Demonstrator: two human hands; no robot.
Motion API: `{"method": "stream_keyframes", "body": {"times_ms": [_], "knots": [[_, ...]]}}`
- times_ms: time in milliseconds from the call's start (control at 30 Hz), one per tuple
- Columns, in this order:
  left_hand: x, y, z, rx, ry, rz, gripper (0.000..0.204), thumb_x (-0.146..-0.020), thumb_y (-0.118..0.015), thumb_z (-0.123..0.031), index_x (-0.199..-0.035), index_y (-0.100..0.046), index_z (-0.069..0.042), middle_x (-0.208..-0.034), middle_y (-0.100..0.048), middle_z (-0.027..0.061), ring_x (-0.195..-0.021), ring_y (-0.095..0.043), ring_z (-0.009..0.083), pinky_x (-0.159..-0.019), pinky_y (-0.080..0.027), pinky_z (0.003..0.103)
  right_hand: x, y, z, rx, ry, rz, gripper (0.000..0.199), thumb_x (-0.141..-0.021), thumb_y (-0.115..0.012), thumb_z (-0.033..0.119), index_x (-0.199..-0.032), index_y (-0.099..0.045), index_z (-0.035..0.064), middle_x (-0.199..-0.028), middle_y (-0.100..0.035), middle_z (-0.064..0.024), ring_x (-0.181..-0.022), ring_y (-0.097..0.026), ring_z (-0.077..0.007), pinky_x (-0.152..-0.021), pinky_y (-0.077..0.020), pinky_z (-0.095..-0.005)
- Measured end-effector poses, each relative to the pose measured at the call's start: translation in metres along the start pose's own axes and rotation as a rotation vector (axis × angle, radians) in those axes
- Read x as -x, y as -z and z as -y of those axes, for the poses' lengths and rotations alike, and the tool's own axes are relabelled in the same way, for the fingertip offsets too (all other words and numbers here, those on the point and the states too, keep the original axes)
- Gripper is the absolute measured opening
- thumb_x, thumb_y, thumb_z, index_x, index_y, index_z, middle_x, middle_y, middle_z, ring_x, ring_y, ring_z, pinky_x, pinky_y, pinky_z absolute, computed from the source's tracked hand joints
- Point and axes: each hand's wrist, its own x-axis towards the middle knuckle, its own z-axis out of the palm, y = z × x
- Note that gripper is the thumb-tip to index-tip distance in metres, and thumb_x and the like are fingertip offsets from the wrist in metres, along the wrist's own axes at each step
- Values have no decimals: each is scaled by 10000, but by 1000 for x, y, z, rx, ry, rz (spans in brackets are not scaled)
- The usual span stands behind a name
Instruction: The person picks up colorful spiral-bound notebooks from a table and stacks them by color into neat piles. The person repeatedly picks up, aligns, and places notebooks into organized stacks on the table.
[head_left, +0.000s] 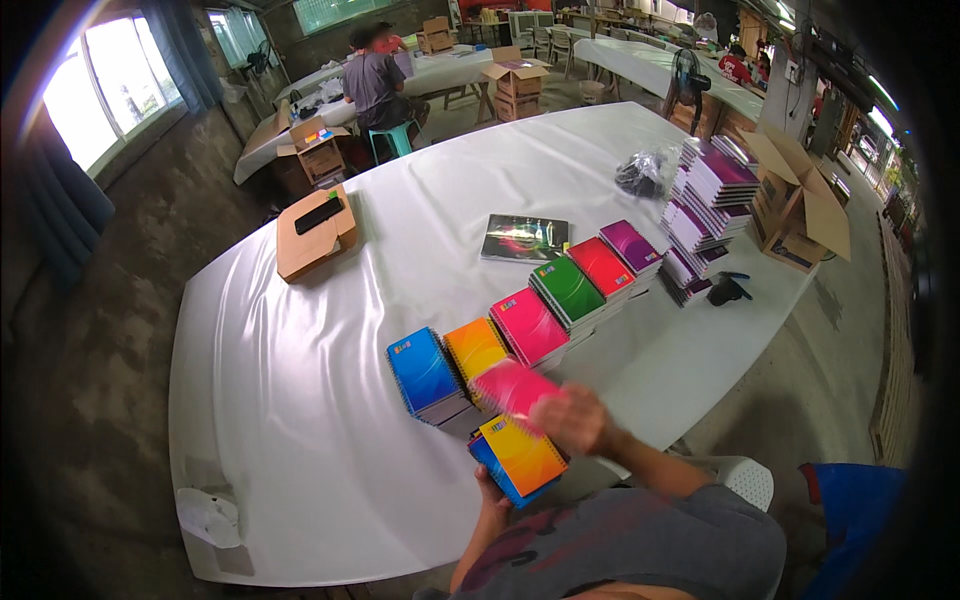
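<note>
At the table's near side, my left hand (488, 490) grips a small pile of spiral notebooks from below: a yellow notebook (522, 455) lies over a blue one (497, 478). Just above that pile, a pink notebook (510, 386), smeared by motion, is held by its right end in my right hand (578, 420). Beyond my hands runs a slanting row of notebook stacks: blue (420, 363), yellow (474, 343), pink (527, 325), green (568, 290), red (601, 265) and purple (631, 243). The raised pink notebook partly covers the yellow stack.
Tall piles of spiral notebooks (712, 190) stand at the right, beside an open cardboard box (800, 205). A black object (728, 290) lies near them. Farther back are a dark flat booklet (524, 238), a plastic bag (645, 174) and a phone (318, 214) on a flat carton (310, 255).
</note>
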Motion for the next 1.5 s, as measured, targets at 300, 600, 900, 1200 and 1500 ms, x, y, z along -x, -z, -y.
{"method": "stream_keyframes", "body": {"times_ms": [300,600,900,1200,1500], "knots": [[-23,-33,33,-21,4,146,1073,-564,-686,-660,-1365,-278,-74,-1333,-392,162,-1191,-417,358,-968,-354,546,29,8,-8,-224,134,291,324,-826,-577,289,-1116,-583,145,-1179,-557,-52,-987,-567,-190,-832,-414,-353],[-52,-78,73,-64,53,231,1106,-574,-652,-696,-1395,-219,-95,-1384,-304,191,-1231,-356,401,-950,-323,621,28,78,-250,449,-636,354,706,-714,-509,-32,-1376,-287,78,-1424,-285,-107,-1290,-317,-270,-1027,-277,-473],[-72,-71,103,-141,-41,163,1125,-574,-649,-695,-1398,-199,-77,-1390,-285,208,-1238,-340,419,-961,-306,624,27,65,-232,326,-471,417,778,-711,-572,17,-1402,-222,97,-1458,-228,-62,-1334,-252,-204,-1032,-192,-594],[-71,-54,113,-154,-239,-85,1017,-587,-692,-634,-1342,-306,-71,-1295,-409,166,-1167,-430,359,-953,-367,541,23,40,-195,229,-279,378,700,-752,-606,118,-1379,-295,119,-1399,-348,-38,-1293,-327,-170,-1037,-184,-597],[-86,-63,116,-30,-242,-27,844,-620,-742,-502,-1276,-419,-81,-1205,-517,113,-1093,-512,282,-935,-425,464,30,14,-185,111,-147,-43,255,-758,-568,51,-996,-647,98,-966,-649,-10,-944,-604,-165,-998,-334,-456]]}}
